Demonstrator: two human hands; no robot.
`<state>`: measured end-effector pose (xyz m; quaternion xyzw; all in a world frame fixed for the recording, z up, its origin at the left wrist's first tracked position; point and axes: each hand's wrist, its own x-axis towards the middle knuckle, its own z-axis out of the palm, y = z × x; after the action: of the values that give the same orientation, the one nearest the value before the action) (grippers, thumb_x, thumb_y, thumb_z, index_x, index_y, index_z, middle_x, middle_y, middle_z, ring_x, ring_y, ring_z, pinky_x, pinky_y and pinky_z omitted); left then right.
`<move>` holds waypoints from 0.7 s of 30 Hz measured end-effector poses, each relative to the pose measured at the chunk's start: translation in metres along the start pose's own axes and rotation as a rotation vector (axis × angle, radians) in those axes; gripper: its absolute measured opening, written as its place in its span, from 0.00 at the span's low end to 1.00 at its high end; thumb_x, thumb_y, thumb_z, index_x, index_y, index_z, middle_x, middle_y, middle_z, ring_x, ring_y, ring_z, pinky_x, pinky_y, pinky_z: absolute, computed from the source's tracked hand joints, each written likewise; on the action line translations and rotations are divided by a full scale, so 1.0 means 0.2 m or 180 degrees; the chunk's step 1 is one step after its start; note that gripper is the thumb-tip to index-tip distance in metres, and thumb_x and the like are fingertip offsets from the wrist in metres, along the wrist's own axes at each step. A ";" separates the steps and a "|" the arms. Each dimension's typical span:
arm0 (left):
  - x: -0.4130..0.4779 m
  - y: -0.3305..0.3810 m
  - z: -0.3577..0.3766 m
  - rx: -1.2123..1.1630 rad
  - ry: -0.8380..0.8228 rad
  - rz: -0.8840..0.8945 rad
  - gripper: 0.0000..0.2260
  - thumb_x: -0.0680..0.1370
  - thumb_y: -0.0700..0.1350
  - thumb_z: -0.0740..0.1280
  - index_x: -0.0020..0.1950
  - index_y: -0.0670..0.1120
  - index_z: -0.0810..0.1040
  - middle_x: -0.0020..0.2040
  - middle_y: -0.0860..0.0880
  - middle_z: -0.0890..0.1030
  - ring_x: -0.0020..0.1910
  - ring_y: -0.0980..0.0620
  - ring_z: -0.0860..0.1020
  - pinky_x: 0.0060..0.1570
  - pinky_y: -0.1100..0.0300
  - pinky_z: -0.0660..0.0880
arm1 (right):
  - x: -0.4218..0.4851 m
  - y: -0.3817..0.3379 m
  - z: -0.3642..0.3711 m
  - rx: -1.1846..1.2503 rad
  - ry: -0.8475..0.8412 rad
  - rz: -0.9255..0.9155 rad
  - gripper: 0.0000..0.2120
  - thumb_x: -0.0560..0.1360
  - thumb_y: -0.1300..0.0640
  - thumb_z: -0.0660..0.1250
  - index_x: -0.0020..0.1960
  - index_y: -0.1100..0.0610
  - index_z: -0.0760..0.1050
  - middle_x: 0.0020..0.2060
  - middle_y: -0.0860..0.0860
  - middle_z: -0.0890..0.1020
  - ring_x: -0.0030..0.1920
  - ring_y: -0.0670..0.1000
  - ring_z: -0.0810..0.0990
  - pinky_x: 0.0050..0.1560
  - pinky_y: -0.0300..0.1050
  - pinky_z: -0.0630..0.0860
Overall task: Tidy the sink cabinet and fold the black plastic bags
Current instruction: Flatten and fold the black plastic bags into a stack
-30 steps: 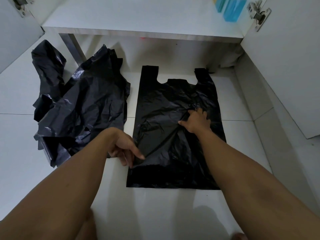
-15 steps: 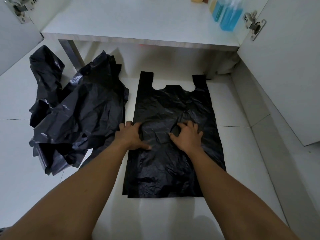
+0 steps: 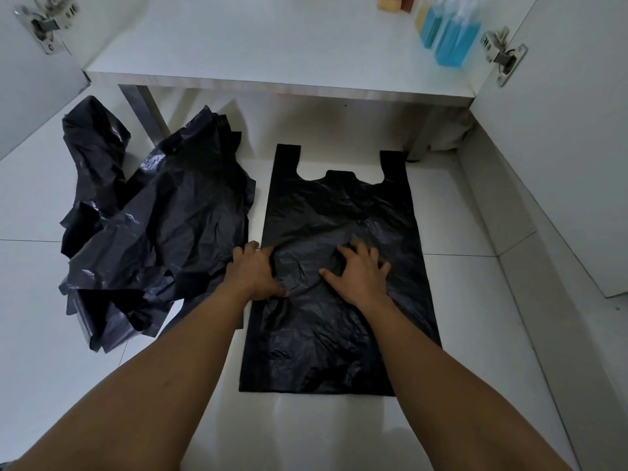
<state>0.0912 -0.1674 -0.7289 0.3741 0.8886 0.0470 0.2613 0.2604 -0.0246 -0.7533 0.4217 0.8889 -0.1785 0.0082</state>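
A black plastic bag (image 3: 339,212) lies spread flat on the white tiled floor, its two handles pointing toward the sink cabinet (image 3: 272,56). My left hand (image 3: 255,271) rests on the bag's left edge at mid height, fingers spread, thumb on the plastic. My right hand (image 3: 360,270) presses palm-down on the bag's middle with its fingers splayed. Between the two hands the plastic is wrinkled. A crumpled heap of black plastic bags (image 3: 156,232) lies on the floor to the left, close to my left hand.
The cabinet's white shelf stands open above the floor, a door with a metal hinge (image 3: 503,56) on each side. Blue liquid bottles (image 3: 448,32) and a yellow item stand at the shelf's right back. A metal leg (image 3: 142,113) rises by the heap.
My left hand left the bag's lower left edge and came up beside the right hand. Both now press flat at mid height. The view tilted, showing more of the shelf.
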 end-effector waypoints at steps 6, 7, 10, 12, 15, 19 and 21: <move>0.00 0.00 -0.01 0.0146 -0.0211 -0.0009 0.57 0.60 0.68 0.79 0.81 0.53 0.54 0.81 0.47 0.50 0.76 0.38 0.54 0.73 0.40 0.61 | -0.01 0.00 0.02 -0.0002 0.0224 -0.0112 0.35 0.73 0.29 0.60 0.74 0.46 0.66 0.75 0.48 0.62 0.74 0.54 0.58 0.69 0.65 0.57; 0.00 0.01 -0.01 0.0102 -0.0127 -0.0045 0.57 0.60 0.71 0.77 0.81 0.53 0.55 0.81 0.47 0.50 0.76 0.39 0.54 0.73 0.40 0.60 | -0.01 0.00 0.02 -0.0036 0.0243 -0.0131 0.34 0.73 0.30 0.60 0.73 0.45 0.67 0.74 0.48 0.64 0.73 0.53 0.59 0.69 0.64 0.58; -0.06 0.04 0.04 0.0136 0.0803 0.0157 0.46 0.66 0.77 0.64 0.77 0.53 0.63 0.78 0.47 0.58 0.73 0.41 0.59 0.69 0.40 0.60 | -0.02 0.00 0.05 -0.0107 0.0181 -0.0195 0.31 0.75 0.31 0.58 0.73 0.46 0.68 0.72 0.49 0.66 0.72 0.53 0.60 0.69 0.64 0.57; -0.11 0.07 0.14 0.0273 0.1445 0.0594 0.36 0.70 0.71 0.59 0.71 0.51 0.71 0.73 0.47 0.67 0.69 0.44 0.65 0.63 0.43 0.64 | -0.05 0.01 0.07 -0.0001 0.0590 -0.0247 0.25 0.79 0.37 0.57 0.70 0.47 0.71 0.70 0.49 0.70 0.71 0.53 0.64 0.69 0.62 0.58; -0.16 0.07 0.32 0.0350 0.1552 0.0845 0.29 0.74 0.64 0.58 0.68 0.49 0.74 0.69 0.46 0.72 0.67 0.45 0.68 0.62 0.44 0.65 | -0.17 0.00 0.14 -0.0002 0.1084 -0.0313 0.15 0.80 0.47 0.59 0.63 0.49 0.77 0.63 0.49 0.76 0.65 0.53 0.70 0.64 0.59 0.63; -0.16 0.03 0.46 0.0272 0.1365 0.0783 0.35 0.76 0.68 0.53 0.76 0.48 0.68 0.76 0.45 0.68 0.76 0.42 0.62 0.72 0.38 0.59 | -0.29 0.00 0.24 -0.0090 0.0832 -0.0106 0.16 0.79 0.48 0.58 0.63 0.48 0.75 0.66 0.50 0.74 0.65 0.54 0.69 0.63 0.63 0.66; -0.17 0.01 0.49 0.0304 0.1304 0.0833 0.40 0.76 0.72 0.51 0.80 0.48 0.63 0.80 0.46 0.62 0.80 0.44 0.56 0.75 0.37 0.53 | -0.32 0.02 0.24 -0.0114 0.0667 -0.0047 0.20 0.80 0.44 0.52 0.67 0.48 0.73 0.69 0.50 0.72 0.68 0.53 0.67 0.66 0.66 0.64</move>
<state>0.1616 -0.1994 -0.7980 0.4806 0.8682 0.1133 0.0494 0.2985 -0.0851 -0.7898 0.4312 0.8911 -0.1176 -0.0786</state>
